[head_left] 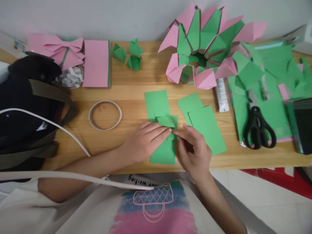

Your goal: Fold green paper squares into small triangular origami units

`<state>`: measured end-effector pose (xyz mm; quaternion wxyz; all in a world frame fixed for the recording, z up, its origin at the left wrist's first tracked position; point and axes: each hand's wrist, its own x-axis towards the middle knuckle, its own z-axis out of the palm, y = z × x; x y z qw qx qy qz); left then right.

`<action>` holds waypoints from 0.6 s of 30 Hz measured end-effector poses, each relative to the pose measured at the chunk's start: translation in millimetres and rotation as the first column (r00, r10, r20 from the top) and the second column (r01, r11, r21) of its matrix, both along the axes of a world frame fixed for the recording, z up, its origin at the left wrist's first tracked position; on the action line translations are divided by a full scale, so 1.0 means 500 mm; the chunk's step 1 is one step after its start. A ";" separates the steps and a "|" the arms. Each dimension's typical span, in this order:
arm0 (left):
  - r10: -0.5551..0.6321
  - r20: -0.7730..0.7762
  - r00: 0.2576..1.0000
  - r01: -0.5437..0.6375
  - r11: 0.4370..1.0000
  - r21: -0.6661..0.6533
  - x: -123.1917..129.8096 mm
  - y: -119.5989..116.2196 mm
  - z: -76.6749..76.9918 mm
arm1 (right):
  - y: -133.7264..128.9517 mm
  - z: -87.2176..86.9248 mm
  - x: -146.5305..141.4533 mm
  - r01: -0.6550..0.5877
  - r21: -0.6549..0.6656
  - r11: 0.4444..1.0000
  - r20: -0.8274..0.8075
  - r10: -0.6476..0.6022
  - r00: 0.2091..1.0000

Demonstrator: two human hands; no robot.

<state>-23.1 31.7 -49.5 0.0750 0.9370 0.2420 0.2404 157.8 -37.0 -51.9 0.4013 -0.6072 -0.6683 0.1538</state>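
Observation:
A small folded piece of green paper (167,121) lies over green paper sheets in front of me, its upper flap raised. My left hand (147,139) rests flat across its lower edge, fingers stretched out and pressing down. At the right end of that edge, the bent fingers of my right hand (195,148) pinch the folded paper, index fingertip close to my left fingertips. Under the work show a green sheet (157,102) above and a green sheet (163,152) below. Two more green rectangles (207,128) overlap just right of my right hand.
A tape roll (105,115) lies left. Behind stand three folded green pieces (134,61), a pink paper stack (96,63) and a pink-green paper flower (200,48). A glue tube (221,96), black-handled scissors (258,128) and green scraps (275,71) are right; a black bag (26,87) sits left.

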 end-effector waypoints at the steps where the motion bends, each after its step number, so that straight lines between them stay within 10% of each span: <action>1: 0.003 0.004 1.000 -0.003 1.000 0.003 0.001 0.000 0.000 | -0.001 0.001 0.000 0.001 -0.005 1.000 -0.009 -0.001 1.000; 18: -0.007 0.007 1.000 0.008 1.000 -0.014 0.002 0.001 -0.001 | -0.006 0.004 0.012 -0.061 -0.105 0.993 -0.117 0.048 0.992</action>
